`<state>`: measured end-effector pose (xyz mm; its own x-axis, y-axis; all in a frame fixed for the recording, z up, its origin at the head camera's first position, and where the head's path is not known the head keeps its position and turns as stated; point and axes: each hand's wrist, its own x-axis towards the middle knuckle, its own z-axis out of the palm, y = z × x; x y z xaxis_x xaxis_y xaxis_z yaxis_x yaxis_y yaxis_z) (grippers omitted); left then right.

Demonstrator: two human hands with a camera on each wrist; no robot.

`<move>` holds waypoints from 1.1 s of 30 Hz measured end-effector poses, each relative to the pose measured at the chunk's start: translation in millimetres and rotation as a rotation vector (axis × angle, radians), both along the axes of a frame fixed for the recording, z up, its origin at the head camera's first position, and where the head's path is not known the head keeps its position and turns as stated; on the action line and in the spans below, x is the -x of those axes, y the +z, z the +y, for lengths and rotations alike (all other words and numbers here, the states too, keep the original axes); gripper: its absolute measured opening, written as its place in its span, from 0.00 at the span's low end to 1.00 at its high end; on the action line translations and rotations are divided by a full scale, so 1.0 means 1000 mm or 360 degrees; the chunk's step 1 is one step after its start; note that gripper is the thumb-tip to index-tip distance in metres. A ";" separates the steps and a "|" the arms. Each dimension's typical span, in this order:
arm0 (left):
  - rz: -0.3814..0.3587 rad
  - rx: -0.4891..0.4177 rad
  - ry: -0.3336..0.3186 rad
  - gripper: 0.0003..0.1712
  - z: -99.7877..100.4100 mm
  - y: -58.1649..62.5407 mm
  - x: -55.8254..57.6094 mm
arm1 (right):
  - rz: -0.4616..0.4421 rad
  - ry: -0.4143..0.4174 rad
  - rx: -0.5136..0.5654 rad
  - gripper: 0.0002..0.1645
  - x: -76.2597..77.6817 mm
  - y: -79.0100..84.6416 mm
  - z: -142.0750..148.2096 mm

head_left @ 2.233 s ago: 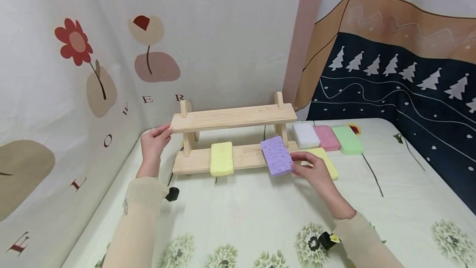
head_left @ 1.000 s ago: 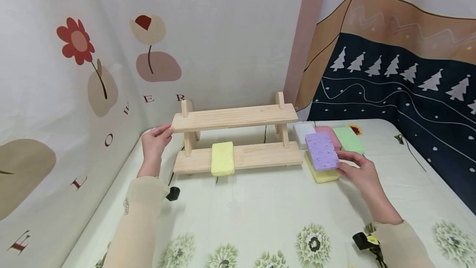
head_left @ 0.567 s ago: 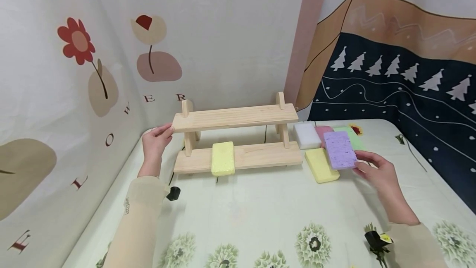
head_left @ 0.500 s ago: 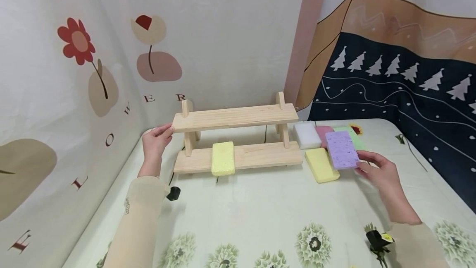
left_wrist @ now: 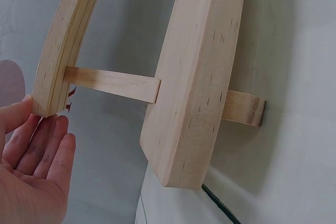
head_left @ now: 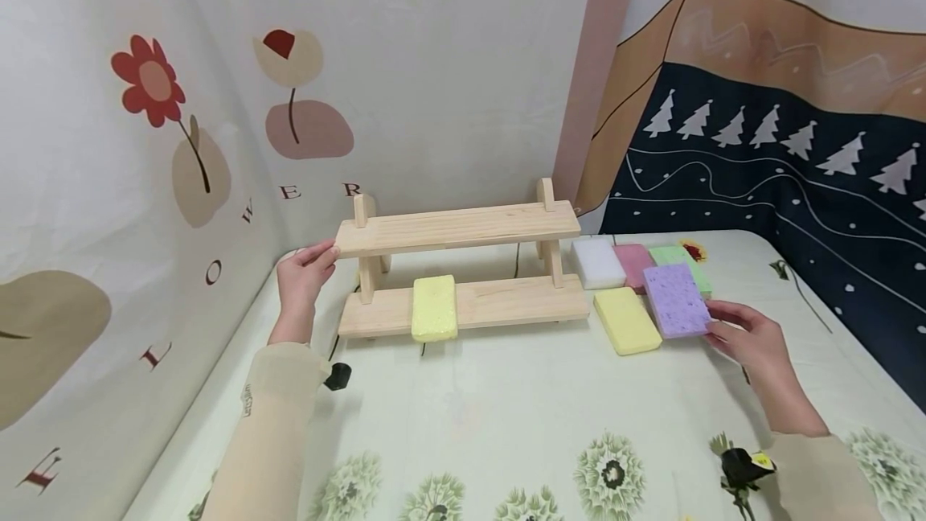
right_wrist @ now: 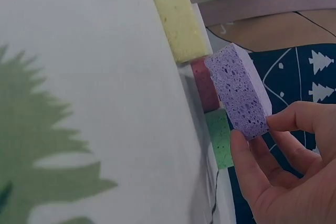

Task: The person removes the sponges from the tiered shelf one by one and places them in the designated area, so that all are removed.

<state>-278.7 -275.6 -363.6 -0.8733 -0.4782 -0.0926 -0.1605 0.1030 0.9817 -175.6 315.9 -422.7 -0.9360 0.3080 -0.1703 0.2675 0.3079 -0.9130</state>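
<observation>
My right hand (head_left: 755,342) pinches a purple sponge (head_left: 677,301) by its right end, thumb on one side and fingers on the other. In the right wrist view the purple sponge (right_wrist: 239,90) is tilted, its pores plain, overlapping the pink and green sponges behind. At the left end of a two-tier wooden shelf (head_left: 463,227), my left hand (head_left: 299,280) holds the upper board's corner between thumb and fingers. The left wrist view shows that thumb on the upper board (left_wrist: 55,72), fingers beneath. A yellow sponge (head_left: 434,309) lies across the lower board, overhanging its front edge.
Right of the shelf lie a white sponge (head_left: 598,264), a pink sponge (head_left: 633,266), a green sponge (head_left: 683,264) and another yellow sponge (head_left: 626,322). Fabric with printed flowers and trees hangs behind. The pale table cloth (head_left: 463,424) has printed dandelions in front.
My right hand has carried the purple sponge from over the lower board's right end, past the right yellow sponge, to just right of it, dropping slightly lately. My left hand keeps its hold.
</observation>
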 end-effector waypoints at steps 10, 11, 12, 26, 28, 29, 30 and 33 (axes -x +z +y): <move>0.0005 -0.0008 0.0017 0.23 0.001 -0.001 0.000 | -0.0049 0.0031 0.0019 0.29 0.000 -0.010 0.008; 0.0007 -0.0011 0.0018 0.23 0.002 -0.001 0.001 | -0.0053 0.0040 0.0011 0.29 0.000 -0.010 0.008; 0.0008 -0.0022 0.0017 0.23 0.002 -0.001 0.001 | -0.0056 0.0048 0.0010 0.30 0.000 -0.010 0.009; -0.0003 -0.0051 0.0021 0.23 0.002 0.000 0.002 | -0.0090 0.0132 -0.0040 0.32 -0.002 -0.010 0.008; -0.0006 -0.0050 0.0019 0.23 0.002 0.000 0.002 | -0.0093 0.0152 -0.0038 0.32 -0.002 -0.010 0.008; -0.0009 -0.0045 0.0017 0.23 0.002 0.000 0.002 | -0.0095 0.0163 -0.0035 0.32 -0.003 -0.010 0.009; -0.0014 -0.0041 0.0015 0.23 0.002 0.000 0.002 | -0.0099 0.0169 -0.0032 0.32 -0.002 -0.009 0.009; -0.0020 -0.0038 0.0018 0.23 0.001 0.000 0.001 | -0.0109 0.0198 -0.0043 0.33 -0.002 -0.009 0.009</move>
